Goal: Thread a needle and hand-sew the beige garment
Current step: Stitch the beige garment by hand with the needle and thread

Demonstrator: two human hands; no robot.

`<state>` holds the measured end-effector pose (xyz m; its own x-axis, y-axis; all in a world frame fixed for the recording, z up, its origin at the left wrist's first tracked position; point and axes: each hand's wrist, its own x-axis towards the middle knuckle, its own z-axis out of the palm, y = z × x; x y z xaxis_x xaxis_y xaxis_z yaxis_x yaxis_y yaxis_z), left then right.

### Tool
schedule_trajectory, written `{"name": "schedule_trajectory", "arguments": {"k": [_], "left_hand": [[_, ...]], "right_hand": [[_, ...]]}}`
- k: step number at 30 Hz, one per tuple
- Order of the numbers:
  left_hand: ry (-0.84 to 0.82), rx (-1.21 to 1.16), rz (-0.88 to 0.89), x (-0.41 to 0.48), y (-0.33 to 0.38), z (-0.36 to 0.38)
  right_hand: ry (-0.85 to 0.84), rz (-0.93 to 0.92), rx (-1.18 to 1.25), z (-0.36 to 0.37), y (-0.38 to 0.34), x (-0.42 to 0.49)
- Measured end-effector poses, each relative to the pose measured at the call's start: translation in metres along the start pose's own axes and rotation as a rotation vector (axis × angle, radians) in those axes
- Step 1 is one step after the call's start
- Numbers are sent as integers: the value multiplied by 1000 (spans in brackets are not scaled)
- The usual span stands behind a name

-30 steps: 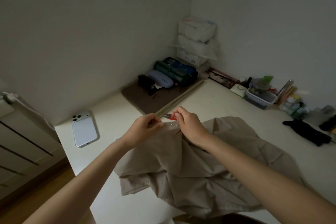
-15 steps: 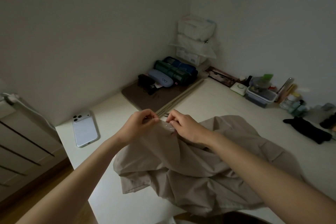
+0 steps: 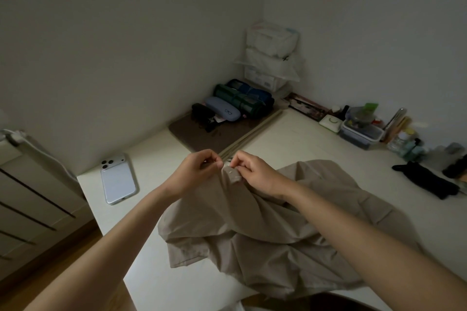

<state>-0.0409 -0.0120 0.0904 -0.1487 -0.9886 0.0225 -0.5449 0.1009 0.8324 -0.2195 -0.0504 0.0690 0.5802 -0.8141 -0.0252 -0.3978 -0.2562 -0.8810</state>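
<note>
I am pinching a raised fold of the beige garment (image 3: 252,230) with my left hand (image 3: 194,171), and my right hand (image 3: 255,171) is pinching the same fold just beside it. I cannot make out the needle. The rest of the garment is lying crumpled on the pale desk (image 3: 290,139), which is sitting in a dim, white-walled corner. A white phone (image 3: 118,179) is lying at my left, and a brown mat (image 3: 192,136) is carrying a glasses case (image 3: 222,108) at the back.

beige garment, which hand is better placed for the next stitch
Right, probably: the right hand pinches the beige garment by the pale marks on its raised fold; the left hand holds that fold.
</note>
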Motion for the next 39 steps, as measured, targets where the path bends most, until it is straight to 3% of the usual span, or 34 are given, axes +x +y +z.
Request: {"name": "schedule_trajectory", "arguments": {"k": [10, 20, 33, 39], "left_hand": [[-29, -14, 5, 2, 3, 6], [-82, -319, -119, -3, 5, 1], [-37, -383, -173, 2, -1, 1], [-19, -363, -214, 4, -5, 5]], "right_hand": [[-56, 19, 238, -1, -5, -6], [-15, 66, 501, 0, -5, -4], [155, 162, 457, 3, -3, 9], [117, 147, 447, 7, -6, 10]]}}
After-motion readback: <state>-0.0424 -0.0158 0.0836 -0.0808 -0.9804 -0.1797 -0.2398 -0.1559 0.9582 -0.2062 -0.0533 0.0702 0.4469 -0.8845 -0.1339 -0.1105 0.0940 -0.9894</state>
